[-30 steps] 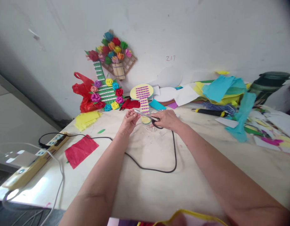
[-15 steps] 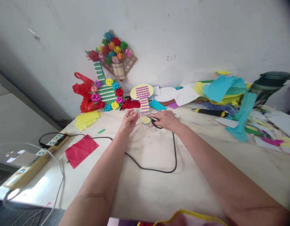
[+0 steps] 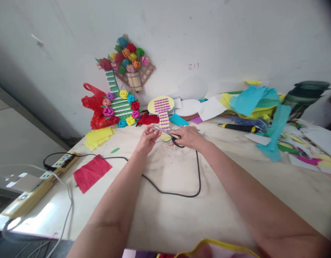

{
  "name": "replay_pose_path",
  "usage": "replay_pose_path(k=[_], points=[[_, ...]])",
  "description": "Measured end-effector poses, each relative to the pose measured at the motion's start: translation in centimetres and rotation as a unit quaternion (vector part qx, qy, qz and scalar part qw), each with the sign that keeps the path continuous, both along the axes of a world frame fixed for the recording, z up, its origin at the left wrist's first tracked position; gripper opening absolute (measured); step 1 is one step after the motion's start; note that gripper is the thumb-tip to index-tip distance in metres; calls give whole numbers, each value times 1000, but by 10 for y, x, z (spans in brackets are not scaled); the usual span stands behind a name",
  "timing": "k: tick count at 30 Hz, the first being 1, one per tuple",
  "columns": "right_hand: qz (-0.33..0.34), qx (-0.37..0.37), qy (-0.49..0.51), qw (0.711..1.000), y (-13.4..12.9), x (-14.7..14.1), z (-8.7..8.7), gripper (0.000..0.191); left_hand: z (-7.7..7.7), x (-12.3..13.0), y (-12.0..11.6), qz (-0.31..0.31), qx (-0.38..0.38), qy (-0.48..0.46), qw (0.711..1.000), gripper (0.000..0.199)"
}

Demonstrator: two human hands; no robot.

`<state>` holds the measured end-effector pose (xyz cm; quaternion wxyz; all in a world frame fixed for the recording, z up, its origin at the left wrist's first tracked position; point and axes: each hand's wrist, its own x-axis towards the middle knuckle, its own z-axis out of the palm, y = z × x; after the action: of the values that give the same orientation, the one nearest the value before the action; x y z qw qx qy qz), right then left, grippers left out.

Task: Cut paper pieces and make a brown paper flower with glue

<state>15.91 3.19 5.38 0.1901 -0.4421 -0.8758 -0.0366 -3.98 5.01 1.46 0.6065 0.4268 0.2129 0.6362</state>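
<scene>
A: Grip first?
B: Right hand [image 3: 190,137], mid-frame: grip closed round the black handles of the scissors [image 3: 168,133], blades aimed left. Left hand [image 3: 147,138]: fingertips drawn in at the blade tips; cannot tell whether they pinch anything, too small to see.
A: Main risk?
B: A nick, I judge. Left fingertips sit right by the points; a slip of the right hand would cause it.
A: Just beyond?
B: Yellow panel with purple strips [image 3: 162,106], centre of frame, behind the blades. A stray poke might mark it.
A: Below?
B: Pale scraps [image 3: 178,148] on the worktop [image 3: 168,218]. A small piece dropped there could get lost.
A: Farther out?
B: Black cable [image 3: 199,175], lower centre, passing under the left forearm [image 3: 117,200]. A snag could jerk that hand.
</scene>
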Motion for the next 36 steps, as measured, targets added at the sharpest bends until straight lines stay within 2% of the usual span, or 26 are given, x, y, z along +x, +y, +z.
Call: replay_pose_path(k=[7,23,26,32,36], points=[[-9,-13,-1,1000,-1,-2,1,35,1,0,0,5,-3,-3,1000,34],[-8,21,9,1000,1,-6,-7,29,-2,-3,3,12,-6,5,1000,34],[-12,20,44,999,2,-5,-8,26,-1,-3,3,16,-11,18,1000,33],[-79,-17,183,980,9,2,-10,30,0,-2,5,42,-41,44,997,29],[-60,-36,199,977,16,1,-15,32,-1,0,6,46,-51,50,996,23]])
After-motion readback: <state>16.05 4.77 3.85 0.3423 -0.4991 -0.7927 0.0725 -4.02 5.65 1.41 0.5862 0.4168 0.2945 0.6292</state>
